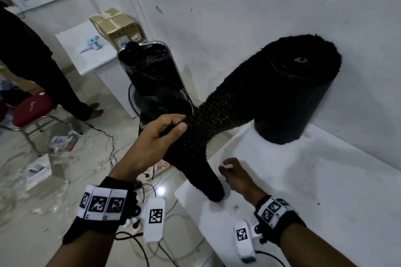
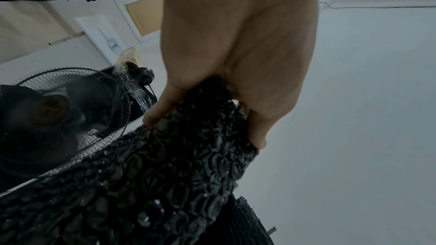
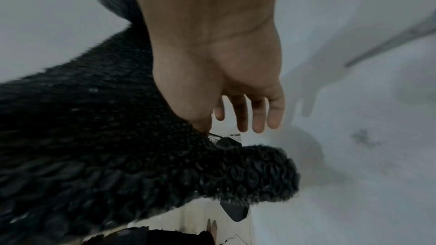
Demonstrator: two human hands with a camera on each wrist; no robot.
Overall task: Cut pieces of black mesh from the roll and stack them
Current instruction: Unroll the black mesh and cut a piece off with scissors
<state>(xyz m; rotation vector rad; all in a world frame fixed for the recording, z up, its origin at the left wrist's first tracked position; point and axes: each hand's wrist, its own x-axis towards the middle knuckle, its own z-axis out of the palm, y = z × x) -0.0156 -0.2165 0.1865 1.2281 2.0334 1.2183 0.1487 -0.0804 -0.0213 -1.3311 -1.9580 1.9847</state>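
White walls meet at a corner behind a white table. On that table, against the wall, stands the roll of black mesh, upright on its end. From the roll a bunched strip of mesh runs out past the table's edge, its free end drooping onto the table's near corner. Beyond the strip, off the table, stands a caged fan. Left hand grips the gathered strip, fingers and thumb curled round it. Right hand hovers above the table beside the drooping end, fingers loosely spread, holding nothing.
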